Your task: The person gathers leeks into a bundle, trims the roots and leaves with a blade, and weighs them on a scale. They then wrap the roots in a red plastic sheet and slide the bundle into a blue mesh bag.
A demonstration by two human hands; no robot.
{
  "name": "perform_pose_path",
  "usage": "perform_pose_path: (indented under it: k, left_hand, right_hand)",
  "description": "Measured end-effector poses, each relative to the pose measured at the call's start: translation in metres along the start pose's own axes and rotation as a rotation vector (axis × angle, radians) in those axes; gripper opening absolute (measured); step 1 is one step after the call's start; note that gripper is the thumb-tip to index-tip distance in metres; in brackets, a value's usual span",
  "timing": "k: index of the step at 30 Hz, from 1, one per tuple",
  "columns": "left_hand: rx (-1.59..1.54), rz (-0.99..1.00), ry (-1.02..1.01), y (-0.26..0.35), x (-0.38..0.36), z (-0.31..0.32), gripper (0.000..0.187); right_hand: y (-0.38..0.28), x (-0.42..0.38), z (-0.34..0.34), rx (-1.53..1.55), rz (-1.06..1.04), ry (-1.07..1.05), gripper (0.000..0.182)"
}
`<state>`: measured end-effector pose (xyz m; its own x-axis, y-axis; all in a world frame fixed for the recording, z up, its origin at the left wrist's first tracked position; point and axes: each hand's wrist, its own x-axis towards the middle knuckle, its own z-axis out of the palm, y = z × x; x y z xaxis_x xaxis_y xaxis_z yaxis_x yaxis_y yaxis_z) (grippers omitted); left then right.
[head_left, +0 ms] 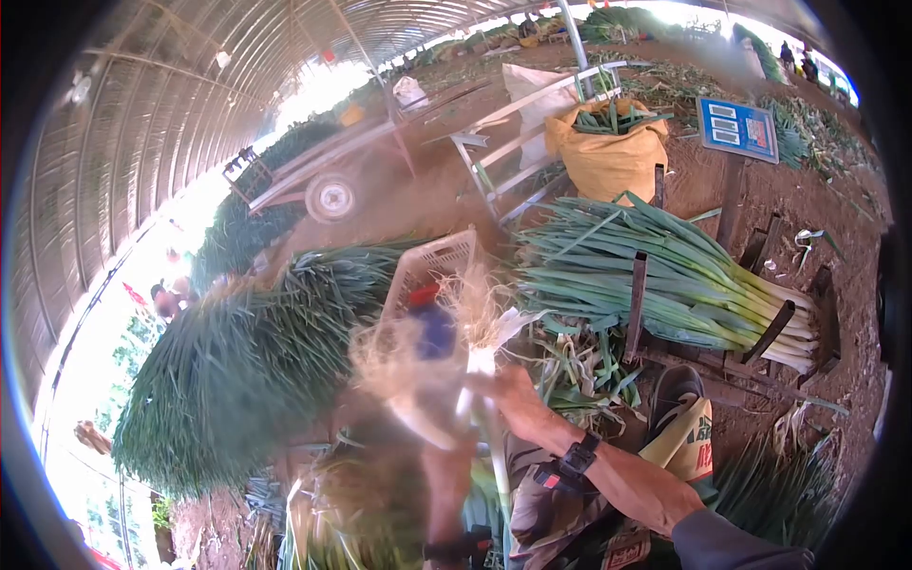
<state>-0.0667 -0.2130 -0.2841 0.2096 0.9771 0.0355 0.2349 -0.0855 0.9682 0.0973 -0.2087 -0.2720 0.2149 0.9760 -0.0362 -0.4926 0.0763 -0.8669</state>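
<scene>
My right hand (513, 391), with a dark watch on its wrist, is closed around the white shank of a leek (483, 361). Its stringy roots (475, 302) point up and away from me, and its stalk runs down toward my lap. To the left, my left hand (439, 445) is smeared by motion. Another leek (418, 418) appears held there, its pale roots (391, 356) blurred too; the fingers themselves are not distinct. Just beyond both hands stands a plastic crate (432, 256) with something red and blue in or before it.
Piled green leeks (275, 361) fill the left side. On the right, a bundle of leeks (655, 275) lies in a metal rack (636, 304). Behind are a yellow sack (608, 157), a blue scale display (737, 130) and a wheeled cart (331, 197). Trimmed leaves (579, 370) litter the ground.
</scene>
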Motion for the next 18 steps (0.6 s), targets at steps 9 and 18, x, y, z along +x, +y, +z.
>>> perform_pose_path:
  k: [9,18]
  left_hand:
    - [-0.063,0.092,0.345,0.051,-0.041,-0.080,0.035]
    - [0.094,0.148,0.214,0.043,-0.001,-0.101,0.032]
  right_hand:
    - [0.029,0.029,-0.037,-0.517,-0.468,0.105,0.023]
    - [0.028,0.037,-0.026,-0.127,-0.195,-0.129,0.024]
